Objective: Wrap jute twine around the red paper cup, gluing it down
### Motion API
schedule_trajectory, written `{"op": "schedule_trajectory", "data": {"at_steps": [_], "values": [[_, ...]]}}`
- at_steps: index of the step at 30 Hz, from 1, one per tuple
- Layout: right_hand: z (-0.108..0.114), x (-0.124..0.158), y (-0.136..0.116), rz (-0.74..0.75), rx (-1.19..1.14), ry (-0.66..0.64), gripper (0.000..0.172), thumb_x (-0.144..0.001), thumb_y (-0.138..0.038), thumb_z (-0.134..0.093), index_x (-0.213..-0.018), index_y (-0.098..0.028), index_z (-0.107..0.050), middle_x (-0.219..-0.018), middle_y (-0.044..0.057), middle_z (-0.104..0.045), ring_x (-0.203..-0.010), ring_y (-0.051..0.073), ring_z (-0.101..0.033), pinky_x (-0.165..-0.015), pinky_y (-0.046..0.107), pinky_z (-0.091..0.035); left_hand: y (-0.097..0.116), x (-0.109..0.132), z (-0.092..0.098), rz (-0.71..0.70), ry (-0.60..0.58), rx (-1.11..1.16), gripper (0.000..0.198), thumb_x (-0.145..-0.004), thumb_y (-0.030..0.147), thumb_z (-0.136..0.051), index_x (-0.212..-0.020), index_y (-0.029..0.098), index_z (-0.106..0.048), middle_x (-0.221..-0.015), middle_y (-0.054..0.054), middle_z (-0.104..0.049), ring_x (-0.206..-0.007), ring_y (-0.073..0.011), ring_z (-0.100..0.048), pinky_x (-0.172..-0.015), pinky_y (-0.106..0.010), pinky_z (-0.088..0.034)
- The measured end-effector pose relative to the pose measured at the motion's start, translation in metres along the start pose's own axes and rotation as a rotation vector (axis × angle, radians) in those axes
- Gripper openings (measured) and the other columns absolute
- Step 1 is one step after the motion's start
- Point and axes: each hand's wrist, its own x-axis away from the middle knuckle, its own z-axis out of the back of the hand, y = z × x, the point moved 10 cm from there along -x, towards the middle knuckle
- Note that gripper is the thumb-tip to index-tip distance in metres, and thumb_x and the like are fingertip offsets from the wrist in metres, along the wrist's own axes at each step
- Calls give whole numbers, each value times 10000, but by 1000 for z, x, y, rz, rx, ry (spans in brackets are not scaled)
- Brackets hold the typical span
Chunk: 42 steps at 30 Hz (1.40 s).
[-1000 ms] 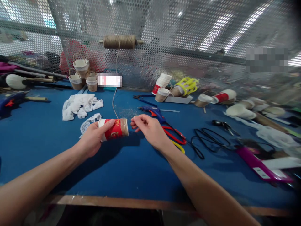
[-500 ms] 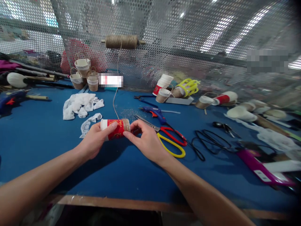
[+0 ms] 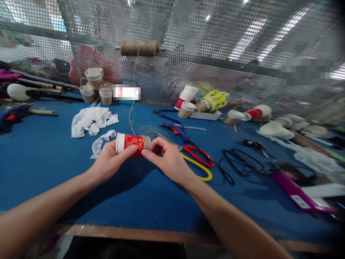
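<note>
A red paper cup (image 3: 132,142) with a white rim lies on its side above the blue table (image 3: 48,162), its base end wound with brown twine. My left hand (image 3: 110,162) grips the cup from below, thumb across the red part. My right hand (image 3: 167,160) pinches the twine-wrapped end with thumb and fingers. A strand of twine (image 3: 131,115) runs up from the cup to a twine spool (image 3: 138,48) mounted on the mesh wall.
Red and yellow scissors (image 3: 195,160) and a blue glue gun (image 3: 176,129) lie just right of my hands. White lace (image 3: 91,120) sits to the left. Twine-wrapped cups (image 3: 94,86) stand at the back left, more cups (image 3: 188,100) at the back, black cables (image 3: 237,163) to the right.
My right hand has moved left from beside the cup onto its twine-wrapped end. The cup has turned slightly in my left hand, and the scissors have come into full view.
</note>
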Motion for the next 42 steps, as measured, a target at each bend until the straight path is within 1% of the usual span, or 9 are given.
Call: {"op": "schedule_trajectory", "data": {"at_steps": [3, 5, 11, 15, 19, 24, 28, 36, 42], "values": [[2, 0, -2, 14, 14, 11, 228, -734, -335, -596, -650, -201, -432, -619, -40, -459, -560, 98, -418, -541, 241, -369, 0, -1, 1, 1, -4, -14, 228, -688, 306, -682, -854, 149, -687, -838, -42, -717, -737, -160, -619, -687, -228, -467], [3, 1, -5, 56, 35, 23, 224, -740, -327, -596, -654, -206, -429, -630, -33, -468, -575, 106, -432, -559, 246, -379, -1, -3, 2, 30, -9, 64, 216, -671, 306, -697, -817, 147, -686, -795, -36, -711, -693, -143, -612, -662, -219, -465], [-9, 6, -23, 317, 213, -44, 207, -766, -312, -584, -665, -208, -436, -710, 11, -499, -681, 144, -466, -665, 291, -392, -9, -6, 3, 213, -12, 327, 200, -650, 300, -711, -702, 114, -660, -645, -23, -662, -541, -83, -571, -534, -168, -446], [-5, 1, -13, 193, 76, -48, 220, -729, -366, -614, -694, -199, -475, -704, 5, -520, -669, 138, -484, -652, 282, -402, -4, -6, 4, 163, 1, 282, 187, -648, 274, -711, -735, 113, -676, -677, -31, -679, -575, -93, -587, -579, -180, -467], [-1, -1, -1, 34, -79, -24, 213, -755, -379, -560, -689, -194, -478, -652, -19, -502, -599, 110, -470, -584, 255, -399, 4, -4, 2, 38, -34, 75, 158, -677, 264, -683, -776, 141, -702, -759, -41, -711, -662, -130, -616, -661, -223, -488], [3, -1, 6, -44, -134, 22, 193, -729, -351, -574, -729, -185, -476, -688, -11, -503, -621, 109, -478, -588, 259, -412, 11, -3, -1, -51, -60, -125, 137, -711, 256, -643, -773, 157, -714, -787, -44, -726, -690, -153, -628, -646, -230, -497], [11, 0, 9, -60, -164, 123, 225, -701, -328, -588, -817, -183, -462, -760, 12, -510, -702, 131, -506, -624, 277, -437, 11, -1, -4, -68, -79, -181, 157, -711, 253, -637, -796, 143, -710, -782, -46, -731, -681, -160, -637, -632, -232, -503], [1, 3, 6, -19, -90, 64, 279, -694, -263, -594, -920, -197, -444, -823, 27, -533, -765, 153, -533, -660, 310, -451, 2, -3, -6, -23, -101, -162, 241, -740, 295, -612, -889, 122, -688, -883, -70, -725, -754, -177, -648, -696, -247, -501], [0, 3, 6, -28, -146, 46, 266, -696, -225, -573, -921, -191, -434, -808, 23, -529, -747, 146, -531, -669, 312, -463, 2, -1, -9, -40, -128, -192, 234, -750, 300, -602, -880, 125, -688, -881, -67, -726, -785, -182, -647, -703, -251, -504]]}}
